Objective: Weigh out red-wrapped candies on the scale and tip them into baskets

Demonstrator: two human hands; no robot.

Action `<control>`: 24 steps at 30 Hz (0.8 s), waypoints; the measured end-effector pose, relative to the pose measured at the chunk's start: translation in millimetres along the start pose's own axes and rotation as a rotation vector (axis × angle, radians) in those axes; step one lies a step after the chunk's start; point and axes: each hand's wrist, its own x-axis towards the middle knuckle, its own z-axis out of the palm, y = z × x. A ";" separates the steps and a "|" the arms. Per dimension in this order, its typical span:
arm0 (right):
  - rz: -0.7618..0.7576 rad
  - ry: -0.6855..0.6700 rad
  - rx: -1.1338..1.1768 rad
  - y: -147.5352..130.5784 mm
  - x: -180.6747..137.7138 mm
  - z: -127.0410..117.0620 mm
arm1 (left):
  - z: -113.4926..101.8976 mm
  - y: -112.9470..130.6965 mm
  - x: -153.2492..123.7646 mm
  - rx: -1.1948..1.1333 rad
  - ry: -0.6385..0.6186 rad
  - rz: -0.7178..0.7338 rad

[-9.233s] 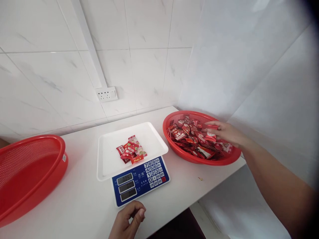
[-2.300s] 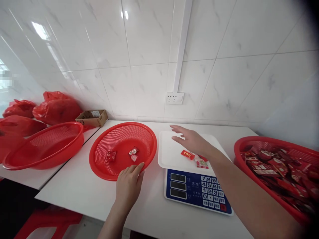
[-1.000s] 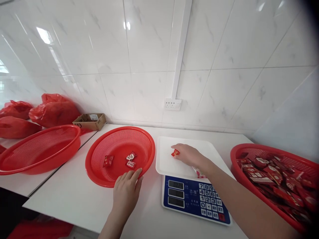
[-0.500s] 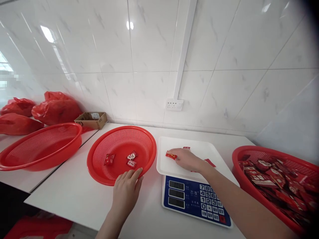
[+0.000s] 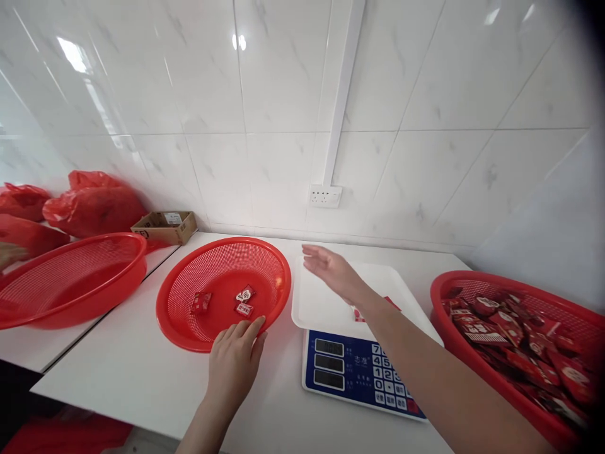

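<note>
My left hand [image 5: 234, 366] lies flat with its fingertips on the near rim of the middle red mesh basket [image 5: 179, 328]; it holds nothing. Three red wrapped candies [image 5: 243, 301] lie inside that basket. My right hand [image 5: 331, 271] hovers open, fingers stretched, over the left part of the white scale tray [image 5: 312, 306], slightly blurred. A couple of red candies [image 5: 357, 313] remain on the tray, partly hidden by my forearm. The blue digital scale [image 5: 350, 372] sits under the tray.
A red basket [image 5: 444, 302] heaped with wrapped candies stands at the right. A larger red basket [image 5: 70, 277] sits at the left on a neighbouring table, with red plastic bags [image 5: 94, 202] and a cardboard box [image 5: 165, 226] behind. Another person's hand [image 5: 9, 253] shows at the far left.
My right hand had pinched a candy on the tray; now it is lifted, open and empty, nearer the middle basket. The left hand stayed on the basket rim.
</note>
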 end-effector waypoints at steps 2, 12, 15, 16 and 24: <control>0.021 0.060 -0.086 3.5 5.0 -9.8 | -0.6 -0.3 0.1 -0.006 -0.004 -0.002; 0.340 -0.064 -0.551 80.6 -11.1 -42.4 | 3.9 -0.6 0.1 0.017 0.040 0.024; 0.353 -0.083 -0.525 77.8 -11.4 -48.0 | 4.4 -0.3 -0.9 0.025 0.040 0.025; 0.352 -0.075 -0.505 74.3 -10.9 -51.2 | 4.4 -0.3 -1.3 0.026 0.039 0.026; 0.295 0.017 -0.062 9.1 4.8 -57.0 | 4.0 -0.6 -1.6 0.037 0.044 0.031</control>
